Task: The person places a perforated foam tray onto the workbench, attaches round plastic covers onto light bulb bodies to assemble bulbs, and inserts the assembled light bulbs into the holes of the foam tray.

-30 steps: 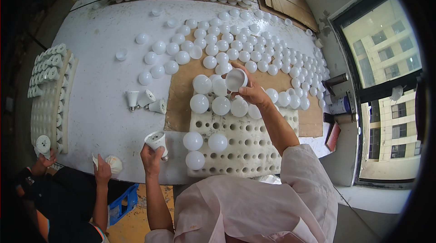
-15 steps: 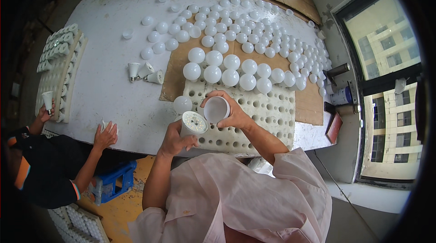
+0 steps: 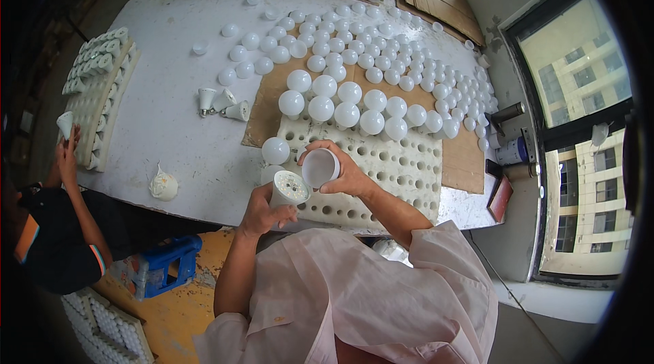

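My left hand point(image 3: 259, 211) is closed around an LED bulb base point(image 3: 291, 187), tilted so its round board of small LEDs faces up. In my right hand point(image 3: 349, 172) is a white bulb cover point(image 3: 321, 168), its hollow opening turned toward me. The cover's rim is close beside the base; I cannot tell whether they touch. Both hands are over the near left part of a white tray with holes point(image 3: 402, 177). At its left edge sits a round white bulb point(image 3: 275, 151), and another is partly hidden behind the base. Two rows of round white bulbs point(image 3: 347, 115) line the far side.
Many loose white covers point(image 3: 383, 62) spread over cardboard point(image 3: 259, 119) and table. Several bulb bases point(image 3: 236, 111) lie left of the cardboard. A white tub point(image 3: 163, 185) stands near the front edge. At left, a co-worker's hands point(image 3: 67, 153) hold a bulb base beside a loaded tray point(image 3: 92, 115).
My hands keep their grips, almost in place. The co-worker's hand has left the white tub and joined the other hand at the bulb base. The view has shifted slightly.
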A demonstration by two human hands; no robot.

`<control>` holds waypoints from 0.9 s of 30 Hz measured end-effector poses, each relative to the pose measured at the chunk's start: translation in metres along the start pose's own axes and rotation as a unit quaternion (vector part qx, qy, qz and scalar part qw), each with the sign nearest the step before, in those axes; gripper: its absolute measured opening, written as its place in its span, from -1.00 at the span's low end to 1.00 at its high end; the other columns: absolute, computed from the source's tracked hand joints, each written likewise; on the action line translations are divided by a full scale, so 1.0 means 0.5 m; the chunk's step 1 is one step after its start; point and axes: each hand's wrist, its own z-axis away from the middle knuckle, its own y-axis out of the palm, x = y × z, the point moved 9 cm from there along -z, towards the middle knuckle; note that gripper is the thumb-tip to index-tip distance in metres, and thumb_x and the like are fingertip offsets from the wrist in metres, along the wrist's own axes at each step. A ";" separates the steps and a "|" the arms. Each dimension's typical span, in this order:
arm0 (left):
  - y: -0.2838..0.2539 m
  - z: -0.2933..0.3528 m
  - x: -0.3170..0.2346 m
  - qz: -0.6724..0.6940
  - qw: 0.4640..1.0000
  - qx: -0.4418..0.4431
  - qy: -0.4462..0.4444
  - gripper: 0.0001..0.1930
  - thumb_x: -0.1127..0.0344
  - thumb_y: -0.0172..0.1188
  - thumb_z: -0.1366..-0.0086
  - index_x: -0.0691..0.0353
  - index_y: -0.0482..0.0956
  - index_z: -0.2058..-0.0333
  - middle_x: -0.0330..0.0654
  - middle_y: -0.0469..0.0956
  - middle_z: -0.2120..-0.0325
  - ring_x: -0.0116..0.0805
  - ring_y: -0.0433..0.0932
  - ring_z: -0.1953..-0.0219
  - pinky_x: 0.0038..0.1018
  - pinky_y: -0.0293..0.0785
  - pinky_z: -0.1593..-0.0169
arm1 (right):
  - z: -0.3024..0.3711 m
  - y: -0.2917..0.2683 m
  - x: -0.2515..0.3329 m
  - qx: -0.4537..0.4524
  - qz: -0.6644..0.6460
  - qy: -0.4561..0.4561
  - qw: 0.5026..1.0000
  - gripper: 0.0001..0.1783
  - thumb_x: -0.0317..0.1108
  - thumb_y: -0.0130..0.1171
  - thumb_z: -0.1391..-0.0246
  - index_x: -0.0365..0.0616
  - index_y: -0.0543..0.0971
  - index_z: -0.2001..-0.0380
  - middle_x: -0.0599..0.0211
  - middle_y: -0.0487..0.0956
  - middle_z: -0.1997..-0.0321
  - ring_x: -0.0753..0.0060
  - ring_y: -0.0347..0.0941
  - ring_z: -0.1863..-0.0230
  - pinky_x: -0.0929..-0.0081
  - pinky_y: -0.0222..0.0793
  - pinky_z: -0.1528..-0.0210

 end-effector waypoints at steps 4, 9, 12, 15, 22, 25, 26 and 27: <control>0.000 0.007 -0.004 -0.005 1.000 -0.006 0.011 -0.52 0.31 0.35 -0.01 0.53 0.45 0.16 0.01 0.59 0.41 -0.42 0.51 0.62 -0.59 0.40 0.61 | -0.002 0.002 0.003 0.011 0.052 -0.008 0.999 -0.09 -0.19 0.54 0.36 -0.02 0.29 -0.11 0.28 0.44 -0.04 0.36 0.35 -0.09 0.32 0.31 -0.10; 0.000 0.017 -0.021 -0.037 0.997 -0.039 -0.052 -0.70 0.34 0.37 0.01 0.41 0.57 0.32 -0.18 0.55 0.57 -0.57 0.44 0.63 -0.63 0.28 0.63 | -0.005 0.058 0.049 0.088 0.332 -0.003 0.939 -0.09 -0.26 0.55 0.39 -0.07 0.31 -0.10 0.25 0.44 -0.04 0.23 0.38 -0.10 0.27 0.29 -0.12; -0.013 0.019 -0.010 -0.102 0.990 -0.041 -0.090 -0.68 0.35 0.40 0.03 0.42 0.58 0.32 -0.20 0.56 0.57 -0.57 0.46 0.61 -0.63 0.31 0.61 | -0.001 0.090 0.042 0.104 0.396 0.010 0.912 -0.12 -0.23 0.53 0.36 -0.14 0.32 -0.08 0.13 0.42 0.06 0.02 0.40 -0.04 0.18 0.38 -0.04; -0.008 0.022 -0.004 -0.130 0.986 -0.036 -0.095 -0.68 0.35 0.41 0.03 0.43 0.59 0.32 -0.21 0.56 0.59 -0.57 0.48 0.60 -0.63 0.35 0.58 | 0.004 0.120 0.028 0.111 0.395 -0.026 0.912 -0.12 -0.21 0.51 0.35 -0.19 0.31 -0.07 0.08 0.41 0.09 -0.03 0.44 0.04 0.15 0.44 0.05; -0.020 0.033 0.014 -0.129 0.986 -0.037 -0.102 -0.65 0.34 0.43 0.07 0.43 0.61 0.31 -0.20 0.56 0.58 -0.55 0.50 0.59 -0.61 0.39 0.55 | 0.016 0.133 0.030 0.101 0.458 -0.123 0.875 -0.17 -0.13 0.47 0.35 -0.28 0.36 -0.01 0.03 0.48 0.22 0.00 0.53 0.27 0.21 0.51 0.27; -0.022 0.037 0.027 -0.137 0.982 -0.024 -0.127 -0.65 0.34 0.43 0.08 0.44 0.60 0.32 -0.18 0.57 0.59 -0.53 0.51 0.59 -0.59 0.42 0.53 | 0.021 0.133 0.029 0.097 0.477 -0.107 0.867 -0.18 -0.10 0.45 0.36 -0.29 0.38 0.00 0.03 0.49 0.23 0.01 0.53 0.30 0.21 0.51 0.30; -0.019 0.037 0.023 -0.151 0.982 -0.019 -0.112 -0.64 0.30 0.43 0.06 0.44 0.60 0.33 -0.17 0.57 0.59 -0.52 0.52 0.58 -0.57 0.44 0.52 | 0.022 0.134 0.030 0.097 0.477 -0.106 0.867 -0.18 -0.10 0.45 0.36 -0.29 0.38 0.00 0.03 0.49 0.23 0.01 0.53 0.30 0.21 0.51 0.30; -0.014 0.036 0.018 -0.166 0.981 -0.014 -0.097 -0.63 0.27 0.43 0.04 0.45 0.60 0.33 -0.16 0.58 0.59 -0.50 0.53 0.58 -0.56 0.46 0.51 | 0.022 0.135 0.029 0.100 0.476 -0.102 0.868 -0.18 -0.10 0.45 0.34 -0.29 0.38 0.00 0.03 0.50 0.21 0.02 0.53 0.28 0.22 0.52 0.29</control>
